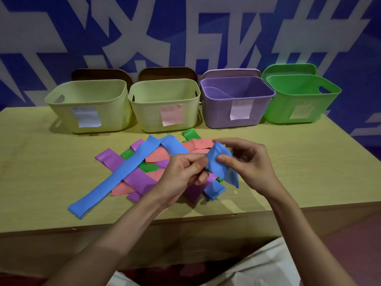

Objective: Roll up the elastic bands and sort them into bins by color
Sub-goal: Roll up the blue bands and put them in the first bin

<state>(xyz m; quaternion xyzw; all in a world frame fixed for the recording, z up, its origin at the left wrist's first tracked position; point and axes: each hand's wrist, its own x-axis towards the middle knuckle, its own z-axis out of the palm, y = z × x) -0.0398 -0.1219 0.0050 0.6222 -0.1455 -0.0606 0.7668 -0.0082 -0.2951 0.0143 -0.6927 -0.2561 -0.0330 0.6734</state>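
A heap of flat elastic bands lies mid-table: a long blue band [123, 172], purple bands [109, 157], salmon-red bands [201, 144] and green bands [190, 134]. Both hands hover over the heap's right side, holding one crumpled blue band [218, 159] between them. My left hand [183, 176] pinches its left end with curled fingers. My right hand [249, 162] pinches its right side, thumb on the front. A loose end of that band hangs down toward the table.
Four bins stand in a row at the table's back, each with a paper label: two pale yellow bins [88, 87] [165, 85], a purple bin [237, 93] and a green bin [303, 93]. Lids lean behind them. The table's front edge [185, 221] runs below my wrists.
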